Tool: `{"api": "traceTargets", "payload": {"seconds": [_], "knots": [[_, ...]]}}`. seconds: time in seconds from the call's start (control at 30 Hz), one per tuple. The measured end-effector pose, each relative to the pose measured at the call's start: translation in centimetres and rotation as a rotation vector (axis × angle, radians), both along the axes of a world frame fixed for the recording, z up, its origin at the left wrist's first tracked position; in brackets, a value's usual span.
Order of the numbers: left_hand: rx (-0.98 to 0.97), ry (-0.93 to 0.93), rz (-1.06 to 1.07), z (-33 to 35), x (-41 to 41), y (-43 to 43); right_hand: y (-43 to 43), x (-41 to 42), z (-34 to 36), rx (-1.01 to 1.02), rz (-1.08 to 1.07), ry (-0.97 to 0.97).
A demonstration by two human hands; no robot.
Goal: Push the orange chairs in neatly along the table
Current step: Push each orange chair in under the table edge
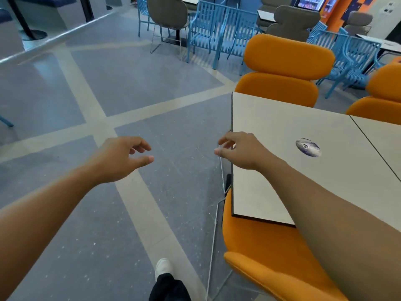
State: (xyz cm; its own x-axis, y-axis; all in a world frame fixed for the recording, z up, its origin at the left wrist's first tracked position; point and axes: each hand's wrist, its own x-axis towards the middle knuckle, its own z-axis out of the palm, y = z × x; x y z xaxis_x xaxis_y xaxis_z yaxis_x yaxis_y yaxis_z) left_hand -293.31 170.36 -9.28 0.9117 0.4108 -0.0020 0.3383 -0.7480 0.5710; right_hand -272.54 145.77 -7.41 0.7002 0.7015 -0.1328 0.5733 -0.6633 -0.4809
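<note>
Left hand (121, 157) held out over floor (152, 83), fingers loosely curled, thumb apart, nothing held. Right hand (238, 148) held at left edge of table (282, 118), fingers relaxed and half bent, nothing grasped; contact with edge not determinable. Near orange chair (267, 257) seen below right forearm, seat partly tucked under table corner. Second orange chair (286, 68) set at far side of table, beyond right hand. Third orange chair (382, 92) further right, cut off by frame edge.

No readable text or labels anywhere.
</note>
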Motion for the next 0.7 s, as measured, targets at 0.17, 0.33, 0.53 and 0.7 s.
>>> {"api": "traceTargets", "payload": {"seconds": [0.17,0.33,0.53,0.7], "knots": [[-0.040,0.038,-0.022,-0.5,7.1,4.3,4.2,5.1,-1.8,0.022,-0.045,0.086],[-0.033,0.071,-0.059,-0.5,13.6,7.7,7.6,9.9,-2.7,0.034,-0.080,0.110],[-0.032,0.110,-0.124,-1.1,21.4,12.0,11.1,15.1,-3.7,0.046,-0.139,0.148],[-0.027,0.149,-0.185,-2.4,29.1,16.8,15.1,20.8,-5.3,0.061,-0.222,0.164]]}}
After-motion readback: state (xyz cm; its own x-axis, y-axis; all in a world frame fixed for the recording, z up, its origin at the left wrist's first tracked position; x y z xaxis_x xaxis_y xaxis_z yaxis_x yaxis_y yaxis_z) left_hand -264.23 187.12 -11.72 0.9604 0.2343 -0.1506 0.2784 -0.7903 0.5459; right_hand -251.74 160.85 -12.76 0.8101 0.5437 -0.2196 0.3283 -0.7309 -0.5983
